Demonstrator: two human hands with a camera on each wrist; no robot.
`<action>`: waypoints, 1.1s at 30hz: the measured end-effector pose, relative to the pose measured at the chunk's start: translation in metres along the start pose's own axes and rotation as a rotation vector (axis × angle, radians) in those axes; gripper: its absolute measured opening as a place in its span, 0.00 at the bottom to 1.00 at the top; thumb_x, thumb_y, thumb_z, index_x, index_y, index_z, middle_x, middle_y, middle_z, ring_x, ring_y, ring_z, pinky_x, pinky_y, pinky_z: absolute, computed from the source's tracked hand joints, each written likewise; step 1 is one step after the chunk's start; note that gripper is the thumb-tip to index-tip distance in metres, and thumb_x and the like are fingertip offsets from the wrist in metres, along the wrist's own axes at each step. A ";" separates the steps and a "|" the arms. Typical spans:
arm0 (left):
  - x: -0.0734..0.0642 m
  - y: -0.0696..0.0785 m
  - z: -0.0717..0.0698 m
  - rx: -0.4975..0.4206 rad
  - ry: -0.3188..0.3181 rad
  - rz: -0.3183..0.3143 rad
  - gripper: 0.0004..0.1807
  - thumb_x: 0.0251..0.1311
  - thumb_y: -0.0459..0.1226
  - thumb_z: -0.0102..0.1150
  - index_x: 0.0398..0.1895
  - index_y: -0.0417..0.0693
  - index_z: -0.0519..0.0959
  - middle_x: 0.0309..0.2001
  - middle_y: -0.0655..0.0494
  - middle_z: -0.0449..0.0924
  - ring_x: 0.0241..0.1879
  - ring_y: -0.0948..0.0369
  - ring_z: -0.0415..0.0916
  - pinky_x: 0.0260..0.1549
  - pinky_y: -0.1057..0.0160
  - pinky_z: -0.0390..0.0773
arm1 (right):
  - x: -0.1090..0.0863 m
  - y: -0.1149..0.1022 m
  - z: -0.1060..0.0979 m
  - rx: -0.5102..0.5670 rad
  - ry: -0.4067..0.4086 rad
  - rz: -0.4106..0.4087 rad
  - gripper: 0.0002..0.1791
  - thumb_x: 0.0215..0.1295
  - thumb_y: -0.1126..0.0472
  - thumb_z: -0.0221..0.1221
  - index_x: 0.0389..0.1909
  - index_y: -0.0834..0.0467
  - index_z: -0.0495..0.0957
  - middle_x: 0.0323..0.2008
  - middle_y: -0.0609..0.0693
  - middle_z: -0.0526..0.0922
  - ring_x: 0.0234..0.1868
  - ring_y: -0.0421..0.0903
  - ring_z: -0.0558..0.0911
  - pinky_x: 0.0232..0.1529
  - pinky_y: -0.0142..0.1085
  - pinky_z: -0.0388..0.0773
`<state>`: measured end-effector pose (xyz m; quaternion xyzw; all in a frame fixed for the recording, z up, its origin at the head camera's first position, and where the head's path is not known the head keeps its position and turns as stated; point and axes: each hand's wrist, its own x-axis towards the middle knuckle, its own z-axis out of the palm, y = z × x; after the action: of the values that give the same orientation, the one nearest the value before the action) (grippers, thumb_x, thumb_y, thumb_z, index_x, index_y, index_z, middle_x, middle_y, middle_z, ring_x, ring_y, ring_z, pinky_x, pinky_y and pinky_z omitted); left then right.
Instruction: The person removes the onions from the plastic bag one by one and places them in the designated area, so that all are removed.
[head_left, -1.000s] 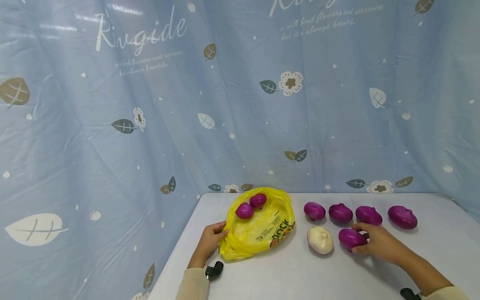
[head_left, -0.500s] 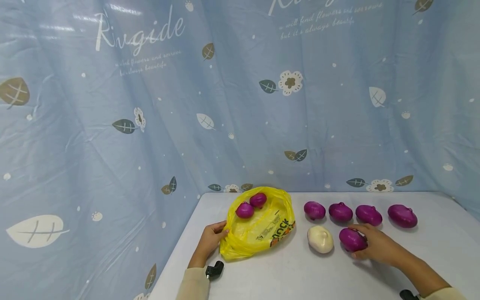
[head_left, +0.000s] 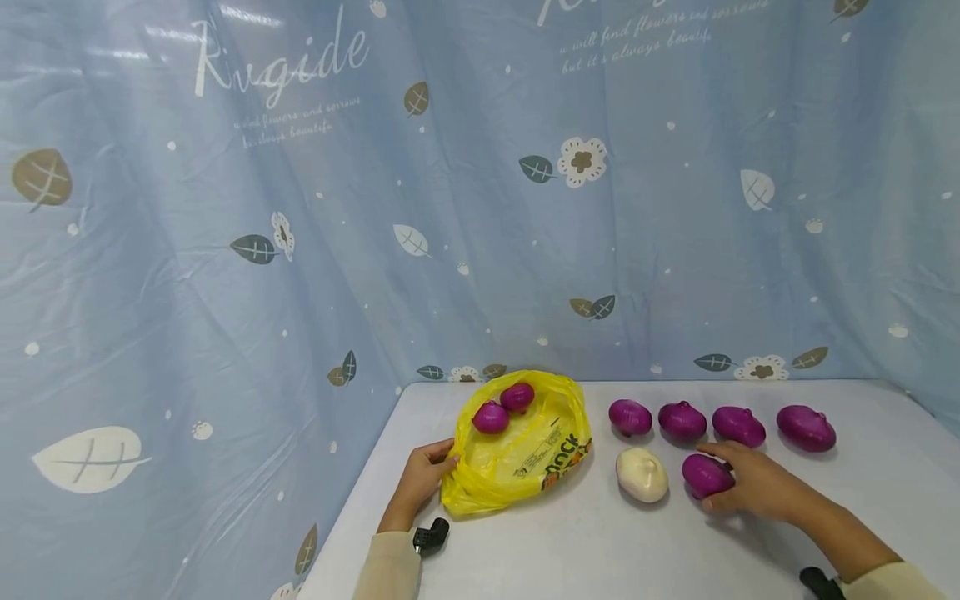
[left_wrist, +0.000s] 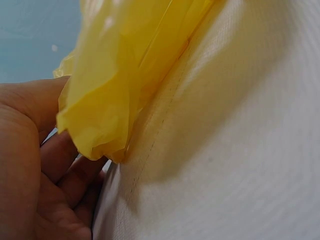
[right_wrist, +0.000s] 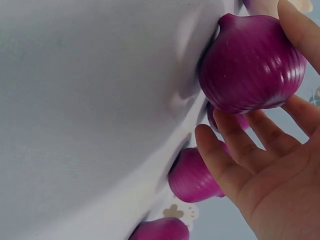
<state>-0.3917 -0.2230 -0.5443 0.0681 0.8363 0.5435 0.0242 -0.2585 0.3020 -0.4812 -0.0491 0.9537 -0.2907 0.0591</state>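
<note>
My left hand (head_left: 423,483) pinches the left rim of a yellow plastic bag (head_left: 487,496), which lies spread with its mouth facing up. Two purple onions, one in front (head_left: 491,417) and one behind (head_left: 517,397), sit inside it. On the right, my right hand (head_left: 765,485) holds another purple onion (head_left: 707,476) between thumb and fingers, at or just above the table. The right wrist view shows the thumb on one side of that onion (right_wrist: 252,62) and fingertips on the other. Left of it lies a cream-white bulb (head_left: 642,476). The left wrist view shows the bag's crumpled edge (left_wrist: 100,115) between thumb and fingers.
Several more purple onions stand in a row behind, from the leftmost (head_left: 630,417) to the rightmost (head_left: 806,428). They rest on a white-covered table (head_left: 570,554). A blue patterned curtain (head_left: 480,208) hangs along the back and left side.
The right hand's onion has turned and shifted slightly right in its grip; a dark bit seen beside the fingers earlier is now out of sight. Left hand and bag are practically unmoved.
</note>
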 end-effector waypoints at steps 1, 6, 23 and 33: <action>0.000 0.000 0.000 -0.002 -0.002 0.001 0.22 0.61 0.41 0.65 0.59 0.46 0.79 0.56 0.49 0.79 0.57 0.51 0.74 0.56 0.53 0.74 | 0.000 0.000 0.000 -0.003 0.001 -0.003 0.54 0.36 0.42 0.77 0.65 0.64 0.69 0.63 0.77 0.61 0.59 0.77 0.65 0.49 0.67 0.71; 0.002 0.000 -0.001 -0.014 -0.008 0.013 0.23 0.61 0.41 0.65 0.59 0.46 0.79 0.57 0.49 0.79 0.58 0.51 0.74 0.56 0.53 0.74 | 0.000 -0.005 -0.004 -0.015 0.018 -0.029 0.52 0.38 0.43 0.77 0.64 0.64 0.70 0.61 0.75 0.65 0.58 0.73 0.69 0.48 0.65 0.73; -0.002 0.000 0.002 -0.007 0.006 0.000 0.22 0.60 0.39 0.66 0.58 0.47 0.80 0.55 0.50 0.80 0.57 0.51 0.74 0.57 0.52 0.73 | 0.016 -0.038 -0.003 -0.055 0.133 -0.166 0.38 0.49 0.47 0.73 0.60 0.62 0.75 0.57 0.64 0.76 0.58 0.68 0.72 0.51 0.66 0.70; -0.002 -0.001 -0.001 -0.007 -0.003 -0.004 0.22 0.60 0.40 0.66 0.58 0.49 0.80 0.56 0.52 0.79 0.57 0.52 0.73 0.57 0.52 0.73 | 0.035 -0.069 0.001 -0.009 0.100 -0.193 0.36 0.52 0.45 0.71 0.60 0.59 0.76 0.54 0.58 0.79 0.55 0.62 0.76 0.51 0.59 0.75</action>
<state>-0.3896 -0.2250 -0.5448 0.0670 0.8344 0.5464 0.0266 -0.2893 0.2395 -0.4460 -0.1264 0.9476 -0.2928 -0.0171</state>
